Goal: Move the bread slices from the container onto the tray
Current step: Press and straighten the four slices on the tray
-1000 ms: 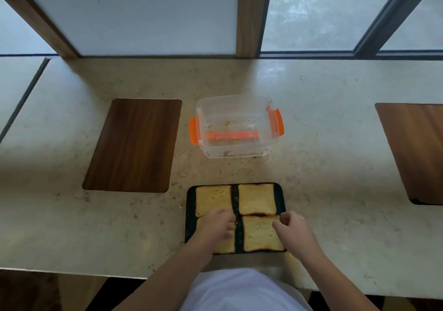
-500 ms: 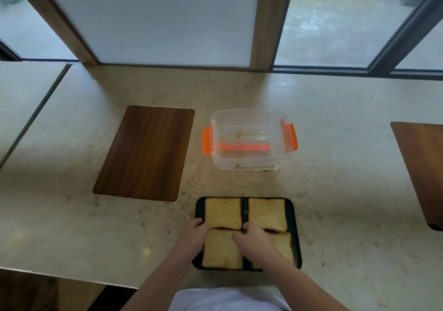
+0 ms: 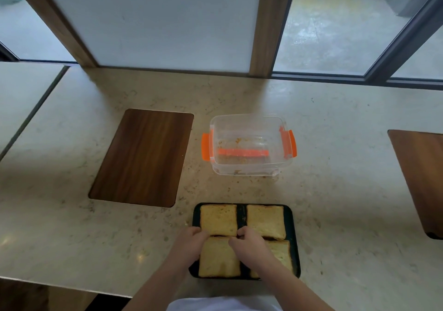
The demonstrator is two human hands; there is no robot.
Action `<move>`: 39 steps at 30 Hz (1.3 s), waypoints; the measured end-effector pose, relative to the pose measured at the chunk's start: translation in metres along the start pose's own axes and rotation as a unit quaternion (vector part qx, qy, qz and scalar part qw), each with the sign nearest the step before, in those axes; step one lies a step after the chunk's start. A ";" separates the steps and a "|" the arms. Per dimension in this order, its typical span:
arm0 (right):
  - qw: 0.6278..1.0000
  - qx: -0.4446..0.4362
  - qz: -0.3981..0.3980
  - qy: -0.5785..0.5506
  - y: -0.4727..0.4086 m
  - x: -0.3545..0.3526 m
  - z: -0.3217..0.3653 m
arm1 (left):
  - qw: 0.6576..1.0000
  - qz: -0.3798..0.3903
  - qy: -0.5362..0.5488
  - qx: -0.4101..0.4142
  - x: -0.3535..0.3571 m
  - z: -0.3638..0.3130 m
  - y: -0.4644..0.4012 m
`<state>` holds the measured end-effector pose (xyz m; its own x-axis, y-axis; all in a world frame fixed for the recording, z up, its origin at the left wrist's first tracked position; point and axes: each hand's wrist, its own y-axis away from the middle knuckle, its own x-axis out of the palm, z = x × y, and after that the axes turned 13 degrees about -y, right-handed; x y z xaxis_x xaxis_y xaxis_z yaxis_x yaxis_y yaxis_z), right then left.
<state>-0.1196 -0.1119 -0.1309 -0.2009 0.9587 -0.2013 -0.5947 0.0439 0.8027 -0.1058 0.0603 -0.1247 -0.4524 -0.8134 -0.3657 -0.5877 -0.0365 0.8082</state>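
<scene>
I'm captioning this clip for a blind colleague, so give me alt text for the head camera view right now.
Two bare hands, the left hand and right hand, rest on the near-left bread slice of four filling a dark tray on a pale stone counter. Behind the tray sits a clear container with orange clips, holding only crumbs, and a wooden board lies to its left.

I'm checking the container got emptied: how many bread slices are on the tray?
4, in a two-by-two grid on the tray: far left, far right, near left, near right, partly under the right hand. The container shows only crumbs.
</scene>
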 end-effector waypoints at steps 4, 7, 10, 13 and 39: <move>1.000 -0.007 0.000 -0.003 -0.001 0.001 -0.001 | 1.000 -0.018 -0.002 0.000 0.001 0.000 0.002; 1.000 -0.003 0.002 -0.011 -0.004 0.000 -0.003 | 1.000 -0.018 -0.006 -0.010 0.003 -0.003 0.002; 1.000 -0.012 -0.018 -0.020 -0.007 -0.007 -0.008 | 0.999 -0.047 -0.018 -0.020 0.008 -0.006 -0.001; 0.997 -0.034 -0.072 -0.024 -0.005 -0.029 -0.017 | 0.990 -0.123 -0.057 0.031 0.015 -0.014 0.003; 0.989 -0.059 -0.132 0.024 0.006 -0.097 -0.054 | 0.997 0.064 -0.031 -0.009 0.094 -0.066 0.013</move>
<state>-0.1457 -0.2196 -0.1364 -0.0609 0.9038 -0.4236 -0.7173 0.2555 0.6482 -0.1118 -0.0544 -0.1180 -0.5644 -0.7741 -0.2867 -0.5112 0.0551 0.8577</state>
